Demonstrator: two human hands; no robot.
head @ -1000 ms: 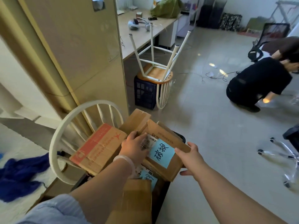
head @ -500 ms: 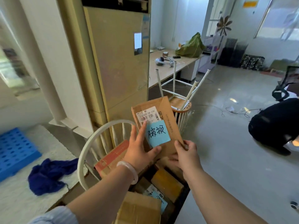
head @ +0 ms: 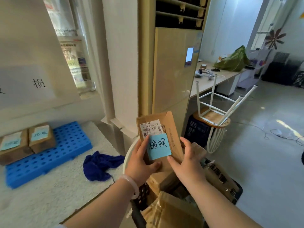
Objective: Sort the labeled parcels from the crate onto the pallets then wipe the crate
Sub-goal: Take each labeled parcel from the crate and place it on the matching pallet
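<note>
Cardboard parcel [head: 174, 137] held upright between left hand [head: 141, 163] and right hand [head: 187, 162]

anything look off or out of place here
A stool lies upside down on a dark crate, legs in the air. A blue cloth lies crumpled beside the pallet. The held parcel shows no clear damage.
</note>
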